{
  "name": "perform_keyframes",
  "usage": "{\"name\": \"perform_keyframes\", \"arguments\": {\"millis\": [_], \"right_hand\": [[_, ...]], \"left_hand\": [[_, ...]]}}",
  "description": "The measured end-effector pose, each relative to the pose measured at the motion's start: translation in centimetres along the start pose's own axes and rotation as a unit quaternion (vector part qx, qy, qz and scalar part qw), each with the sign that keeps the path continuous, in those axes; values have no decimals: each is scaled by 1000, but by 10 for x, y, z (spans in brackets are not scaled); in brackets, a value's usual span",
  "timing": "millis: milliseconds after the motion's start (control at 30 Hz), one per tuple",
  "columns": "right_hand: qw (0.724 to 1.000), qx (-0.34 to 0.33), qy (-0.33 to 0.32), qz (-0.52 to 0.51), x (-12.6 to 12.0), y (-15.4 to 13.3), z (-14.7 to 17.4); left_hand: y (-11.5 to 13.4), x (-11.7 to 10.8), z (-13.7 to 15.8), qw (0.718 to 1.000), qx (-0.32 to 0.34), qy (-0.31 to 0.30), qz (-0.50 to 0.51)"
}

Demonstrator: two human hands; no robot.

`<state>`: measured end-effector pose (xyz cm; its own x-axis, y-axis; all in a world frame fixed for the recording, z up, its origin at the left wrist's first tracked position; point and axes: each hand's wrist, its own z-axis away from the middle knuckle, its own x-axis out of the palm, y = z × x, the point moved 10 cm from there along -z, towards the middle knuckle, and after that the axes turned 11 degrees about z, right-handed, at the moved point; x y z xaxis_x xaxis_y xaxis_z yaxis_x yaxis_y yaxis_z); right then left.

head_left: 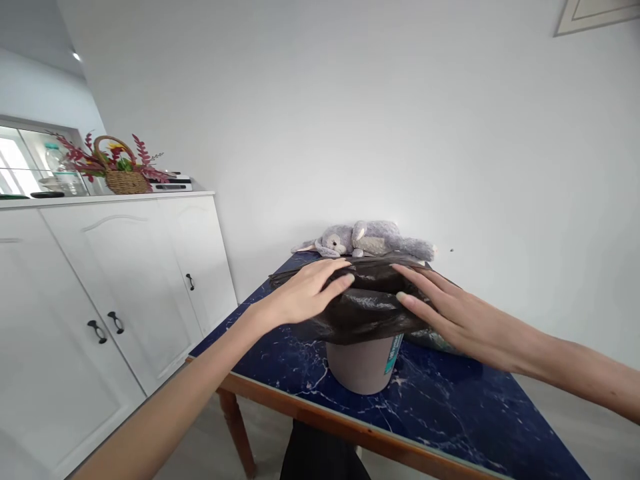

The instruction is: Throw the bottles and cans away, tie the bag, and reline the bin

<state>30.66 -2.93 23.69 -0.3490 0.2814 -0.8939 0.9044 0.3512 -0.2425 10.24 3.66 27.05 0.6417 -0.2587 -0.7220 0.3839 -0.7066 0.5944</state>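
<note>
A black plastic bag (367,307) is draped over the top of a grey-brown bin (357,367) and hangs down outside its rim. The bin stands upright on the table and has a teal label (393,353) on its right side. My left hand (313,287) rests at the left of the bag, fingers stretched out and thumb apart. Across from it, my right hand (435,303) touches the bag's right side, also with straight, spread fingers. The bag hides the bin's rim and inside.
The dark blue marble-patterned table (440,400) has a wooden edge. Behind the bin, a grey plush rabbit (370,239) lies against the wall. To the left stands a white cabinet (125,267), bearing a flower basket (126,181) and a clear bottle (63,170).
</note>
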Motion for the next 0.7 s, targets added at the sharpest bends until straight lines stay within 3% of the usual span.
{"name": "perform_keyframes", "arguments": {"millis": [133,233,400,533,700], "right_hand": [[993,65,-1,-94,2,24,-8],[981,114,5,-159,5,45,-17],[950,143,-18,-276,21,68,-30],[944,159,-15,-289,28,76,-33],[925,192,-30,-326,44,82,-39]], "left_hand": [[-50,-3,-28,991,-70,-3,114],[-74,-8,-45,983,-82,16,165],[-95,-20,-44,986,-100,41,128],[-102,-41,-33,989,-102,92,55],[-126,-54,-44,971,-112,164,129]]}}
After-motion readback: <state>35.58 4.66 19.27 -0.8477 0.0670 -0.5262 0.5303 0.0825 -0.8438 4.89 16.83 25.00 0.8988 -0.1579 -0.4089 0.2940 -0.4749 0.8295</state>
